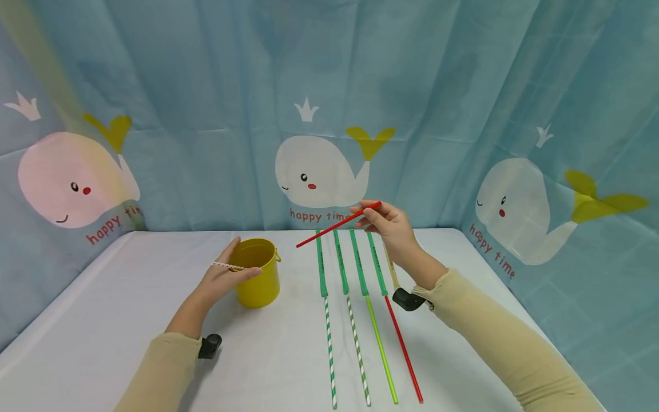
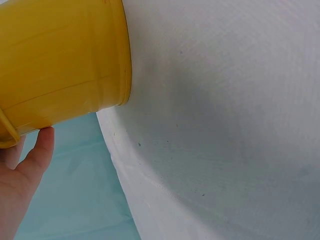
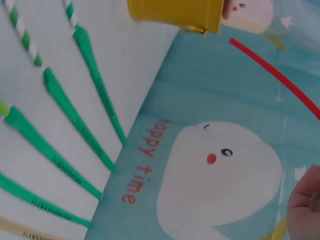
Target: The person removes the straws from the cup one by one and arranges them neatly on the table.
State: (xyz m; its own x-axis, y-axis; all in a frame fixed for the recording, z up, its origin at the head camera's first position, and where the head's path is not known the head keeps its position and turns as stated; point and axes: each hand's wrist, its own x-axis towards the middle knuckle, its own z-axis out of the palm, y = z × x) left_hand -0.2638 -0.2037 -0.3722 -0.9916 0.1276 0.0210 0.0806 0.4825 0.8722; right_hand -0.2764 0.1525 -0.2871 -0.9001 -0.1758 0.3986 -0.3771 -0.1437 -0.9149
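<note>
My left hand (image 1: 226, 280) holds the yellow bucket (image 1: 259, 283) by its left side, thumb across the near side and fingers at the rim. A finger (image 2: 42, 150) touches the bucket wall in the left wrist view. A thin white-and-dark patterned strip (image 1: 226, 265) crosses between that thumb and fingers; what it belongs to is unclear. Right of the bucket and above the table, my right hand (image 1: 388, 229) pinches a red straw (image 1: 334, 226) near its upper end. The straw's lower end points left, toward the bucket. In the right wrist view this straw (image 3: 280, 75) is partly cut off.
Several flat green strips (image 1: 358, 263) with dark lettering lie in a row, beside a tan one (image 1: 392, 269). Nearer lie two green-and-white striped straws (image 1: 356, 349), a lime-green straw (image 1: 382, 349) and another red straw (image 1: 404, 349). A blue curtain with whales (image 1: 319, 171) hangs behind the white table (image 1: 288, 355).
</note>
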